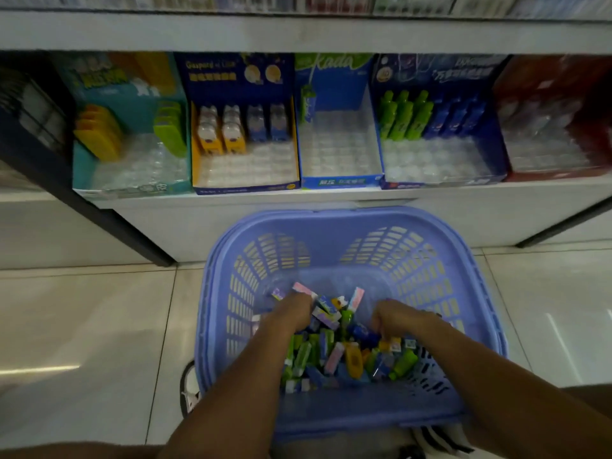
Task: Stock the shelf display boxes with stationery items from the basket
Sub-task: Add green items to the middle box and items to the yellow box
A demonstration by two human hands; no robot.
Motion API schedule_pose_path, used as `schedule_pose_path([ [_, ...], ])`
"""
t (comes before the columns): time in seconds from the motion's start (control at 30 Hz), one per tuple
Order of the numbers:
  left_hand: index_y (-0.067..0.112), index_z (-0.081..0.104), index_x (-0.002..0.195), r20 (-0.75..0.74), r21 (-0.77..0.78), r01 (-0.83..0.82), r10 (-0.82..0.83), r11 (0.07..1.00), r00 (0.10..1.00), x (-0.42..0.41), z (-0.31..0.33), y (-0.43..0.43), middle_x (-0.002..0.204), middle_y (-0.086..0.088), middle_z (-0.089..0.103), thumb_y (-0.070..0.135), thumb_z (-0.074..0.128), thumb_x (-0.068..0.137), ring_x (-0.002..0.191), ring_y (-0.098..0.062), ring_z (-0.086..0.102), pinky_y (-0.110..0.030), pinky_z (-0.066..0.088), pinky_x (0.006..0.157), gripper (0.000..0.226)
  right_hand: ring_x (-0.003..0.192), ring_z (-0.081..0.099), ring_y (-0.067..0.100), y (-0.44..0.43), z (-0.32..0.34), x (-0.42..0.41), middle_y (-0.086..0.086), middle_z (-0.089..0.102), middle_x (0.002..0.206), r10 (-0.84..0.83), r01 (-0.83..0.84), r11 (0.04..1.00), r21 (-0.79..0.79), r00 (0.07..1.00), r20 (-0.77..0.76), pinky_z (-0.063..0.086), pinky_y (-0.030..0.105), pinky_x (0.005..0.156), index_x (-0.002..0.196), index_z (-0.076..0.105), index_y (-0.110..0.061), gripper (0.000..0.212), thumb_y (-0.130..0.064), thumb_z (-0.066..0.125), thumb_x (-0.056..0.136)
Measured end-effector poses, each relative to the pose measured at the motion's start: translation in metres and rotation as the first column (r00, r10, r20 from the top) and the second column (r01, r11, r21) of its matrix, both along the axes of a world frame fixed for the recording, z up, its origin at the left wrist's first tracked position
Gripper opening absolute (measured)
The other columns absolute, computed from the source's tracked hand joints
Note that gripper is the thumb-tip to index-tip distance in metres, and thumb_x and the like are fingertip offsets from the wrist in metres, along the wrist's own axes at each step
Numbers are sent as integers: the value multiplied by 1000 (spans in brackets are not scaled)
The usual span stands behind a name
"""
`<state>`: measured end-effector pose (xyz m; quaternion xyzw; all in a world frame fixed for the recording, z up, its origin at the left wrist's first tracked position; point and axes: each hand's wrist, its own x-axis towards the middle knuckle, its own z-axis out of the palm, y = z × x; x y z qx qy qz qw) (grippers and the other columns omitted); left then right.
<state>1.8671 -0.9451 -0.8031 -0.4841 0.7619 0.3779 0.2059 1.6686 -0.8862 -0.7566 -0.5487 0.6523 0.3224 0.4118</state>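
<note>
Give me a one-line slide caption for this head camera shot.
Left hand and right hand reach into stationery items in a purple basket below partly filled display boxes.

**Lettering I can make out on the display boxes**

Ahead of my left hand [293, 313], the dark blue display box [231, 91] has "Gaspard et Lisa" in yellow across its back panel. The line of Chinese characters under it is too blurred for me to read. Ahead and between my two hands, the blue and green box [334, 84] shows "kada" in large white script at its top, and the white characters on its front lip are smeared. Beyond my right hand [394, 318], the navy box [440, 69] carries a round badge that looks like "40", beside blurred Chinese lettering. The print on the packets [331, 352] around my hands in the basket [331, 217] is illegible.
</note>
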Motion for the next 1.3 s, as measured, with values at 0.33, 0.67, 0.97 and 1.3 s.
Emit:
schedule_pose_path([
  [0.33, 9, 62, 116, 225, -55, 113, -98, 992, 969, -7, -20, 4, 121, -18, 61, 25, 71, 81, 115, -37, 54, -45, 42, 97, 39, 101, 59, 33, 19, -22, 9, 17, 62, 113, 494, -501, 861, 88, 865, 88, 47, 37, 86, 108, 63, 0, 47, -28, 79, 74],
  [0.67, 9, 67, 88, -214, 148, -464, 486, 873, 847, 1, 33, -32, 72, -7, 67, 16, 76, 78, 66, -18, 65, -35, 54, 67, 15, 56, 50, 11, -4, 12, -11, -13, 58, 53, -89, 106, 993, -45, 954, 285, 42, 16, 47, 59, 67, -28, 23, -19, 74, 79],
  [0.97, 3, 61, 78, -603, 271, -520, 564, 810, 563, 22, 142, -56, 61, -2, 49, 14, 70, 84, 60, -14, 49, -24, 44, 58, 15, 79, 63, 0, -64, 143, 11, -2, 69, 92, -90, 495, 748, -443, 736, 671, 47, 6, 66, 94, 68, -17, 16, -16, 75, 79],
  [1.3, 5, 57, 87, -808, 277, -741, 565, 612, 165, 55, 188, -64, 70, -6, 56, 8, 65, 87, 54, -9, 54, -13, 46, 48, 9, 74, 57, 11, -184, 189, 91, 2, 65, 87, 153, 487, 226, -844, 837, 525, 48, 16, 70, 95, 64, -12, 20, -12, 74, 78],
])
